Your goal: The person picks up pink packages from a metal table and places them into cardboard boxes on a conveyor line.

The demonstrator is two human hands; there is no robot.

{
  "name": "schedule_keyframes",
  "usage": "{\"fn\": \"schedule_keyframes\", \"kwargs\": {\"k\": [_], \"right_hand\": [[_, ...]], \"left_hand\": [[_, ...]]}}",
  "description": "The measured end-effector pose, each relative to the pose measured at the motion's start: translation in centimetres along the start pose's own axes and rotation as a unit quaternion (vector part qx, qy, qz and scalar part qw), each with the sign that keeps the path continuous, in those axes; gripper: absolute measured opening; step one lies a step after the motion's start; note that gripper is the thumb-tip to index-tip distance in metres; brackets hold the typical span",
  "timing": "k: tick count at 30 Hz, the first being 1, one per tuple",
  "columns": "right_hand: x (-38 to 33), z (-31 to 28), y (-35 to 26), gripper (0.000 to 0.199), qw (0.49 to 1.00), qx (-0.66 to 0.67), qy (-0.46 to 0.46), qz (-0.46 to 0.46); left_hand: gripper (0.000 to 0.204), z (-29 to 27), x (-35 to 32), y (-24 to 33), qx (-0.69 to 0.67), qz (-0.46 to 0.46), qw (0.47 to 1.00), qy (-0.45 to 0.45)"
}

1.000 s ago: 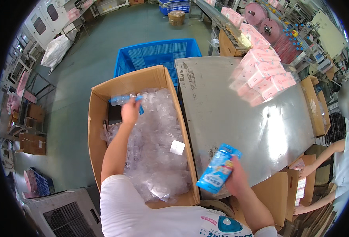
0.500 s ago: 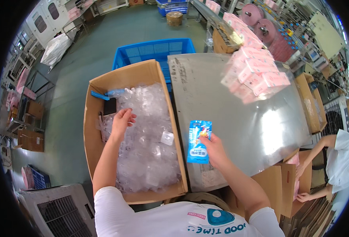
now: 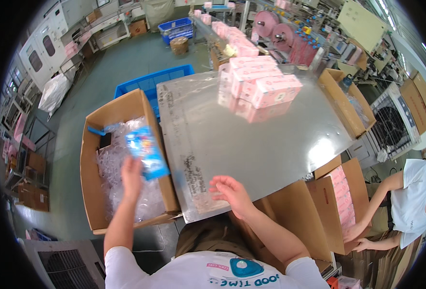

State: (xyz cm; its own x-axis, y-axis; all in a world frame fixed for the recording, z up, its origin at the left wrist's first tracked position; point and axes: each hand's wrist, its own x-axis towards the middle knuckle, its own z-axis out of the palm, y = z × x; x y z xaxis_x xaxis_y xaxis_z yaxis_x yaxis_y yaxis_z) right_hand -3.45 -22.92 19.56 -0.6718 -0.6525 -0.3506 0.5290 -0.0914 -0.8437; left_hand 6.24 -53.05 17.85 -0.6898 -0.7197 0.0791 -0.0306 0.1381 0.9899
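My left hand (image 3: 131, 177) holds a blue printed packet (image 3: 145, 151), blurred by motion. It is above the right side of an open cardboard box (image 3: 90, 192) filled with clear plastic wrappers (image 3: 111, 164). My right hand (image 3: 229, 190) hovers with its fingers spread and nothing in it. It is over the near edge of a shiny metal table (image 3: 261, 144). A stack of pink boxes (image 3: 266, 86) stands at the far side of that table.
A blue crate (image 3: 148, 82) sits behind the cardboard box. Open cartons stand right of the table, one (image 3: 340, 192) holding pink packs and another (image 3: 340, 98) farther back. A person in white (image 3: 412, 197) reaches into the near carton. Machines and shelves ring the green floor.
The blue packet has passed from my right hand to my left and moved left over the cardboard box. My right hand now hangs empty over the table's edge.
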Motion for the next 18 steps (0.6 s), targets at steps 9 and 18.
{"fn": "schedule_keyframes", "kwargs": {"k": [9,18], "right_hand": [[-1.8,-9.9,-2.2,0.026,0.998,0.009,0.061,0.02],[10.5,-22.6,-11.9,0.037,0.915,-0.27,0.282,-0.105]], "left_hand": [[0.031,-14.1,19.7,-13.1,-0.098,-0.167,0.956,0.222],[0.064,24.9,36.0,1.2,0.296,0.316,0.899,0.062]]}}
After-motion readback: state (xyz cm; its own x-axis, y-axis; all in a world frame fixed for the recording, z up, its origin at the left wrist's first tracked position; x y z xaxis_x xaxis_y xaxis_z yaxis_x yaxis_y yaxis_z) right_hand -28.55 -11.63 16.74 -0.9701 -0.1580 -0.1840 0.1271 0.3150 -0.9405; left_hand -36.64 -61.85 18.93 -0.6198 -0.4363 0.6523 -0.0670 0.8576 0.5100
